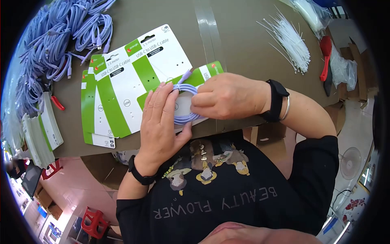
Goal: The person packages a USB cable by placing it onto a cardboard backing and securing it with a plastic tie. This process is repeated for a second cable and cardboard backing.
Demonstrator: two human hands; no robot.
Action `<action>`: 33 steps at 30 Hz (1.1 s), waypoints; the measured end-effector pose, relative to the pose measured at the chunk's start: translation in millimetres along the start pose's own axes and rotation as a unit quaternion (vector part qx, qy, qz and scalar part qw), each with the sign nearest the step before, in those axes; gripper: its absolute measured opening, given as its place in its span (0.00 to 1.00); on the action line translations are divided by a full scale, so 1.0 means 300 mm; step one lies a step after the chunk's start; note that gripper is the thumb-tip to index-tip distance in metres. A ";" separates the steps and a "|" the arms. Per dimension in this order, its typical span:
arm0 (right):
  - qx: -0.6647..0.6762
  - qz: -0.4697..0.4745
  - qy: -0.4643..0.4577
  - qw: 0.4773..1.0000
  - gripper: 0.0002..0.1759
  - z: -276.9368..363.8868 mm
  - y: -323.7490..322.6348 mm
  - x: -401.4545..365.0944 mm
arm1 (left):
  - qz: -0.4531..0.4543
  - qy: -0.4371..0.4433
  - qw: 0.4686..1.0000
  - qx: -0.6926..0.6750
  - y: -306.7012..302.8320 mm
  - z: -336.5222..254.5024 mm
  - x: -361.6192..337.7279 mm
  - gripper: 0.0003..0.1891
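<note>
A coiled lilac USB-C cable (186,118) lies on a green and white packaging card (212,68) close to the table's front edge. My left hand (159,118) holds the coil's left side against the card, fingers laid over it and thumb at the lower edge. At the coil's right side, my right hand (225,97) is closed, its fingertips pinched by the inner loop; whatever is between them is hidden. One cable plug (186,76) sticks out above the coil, near a white tie around the strands.
More printed cards (126,89) lie fanned out to the left. Bundles of lilac cables (53,44) fill the far left, above a card stack (40,134). White cable ties (290,44) and red-handled cutters (325,57) lie at the right. A red stool (94,222) stands below.
</note>
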State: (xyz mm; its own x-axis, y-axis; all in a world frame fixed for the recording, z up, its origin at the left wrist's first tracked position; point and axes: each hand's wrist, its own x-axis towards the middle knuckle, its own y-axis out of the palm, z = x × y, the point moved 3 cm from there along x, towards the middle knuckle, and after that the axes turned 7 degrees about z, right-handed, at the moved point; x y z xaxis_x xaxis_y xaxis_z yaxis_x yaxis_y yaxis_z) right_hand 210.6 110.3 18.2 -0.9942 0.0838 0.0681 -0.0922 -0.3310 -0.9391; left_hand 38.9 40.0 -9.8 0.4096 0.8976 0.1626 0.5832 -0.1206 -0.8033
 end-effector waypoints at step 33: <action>0.069 -0.050 0.343 0.936 0.12 0.010 0.010 0.059 | -0.088 -0.095 0.991 -0.027 -0.034 0.060 0.015 0.21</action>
State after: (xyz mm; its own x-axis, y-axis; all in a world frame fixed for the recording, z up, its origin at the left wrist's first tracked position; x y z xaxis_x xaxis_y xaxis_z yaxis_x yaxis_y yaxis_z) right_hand 192.5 108.1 17.6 -0.7147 0.6884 -0.1235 -0.2354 -0.4031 -0.8843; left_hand 22.2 53.0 -11.0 0.1611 0.9699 0.1826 0.6731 0.0273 -0.7390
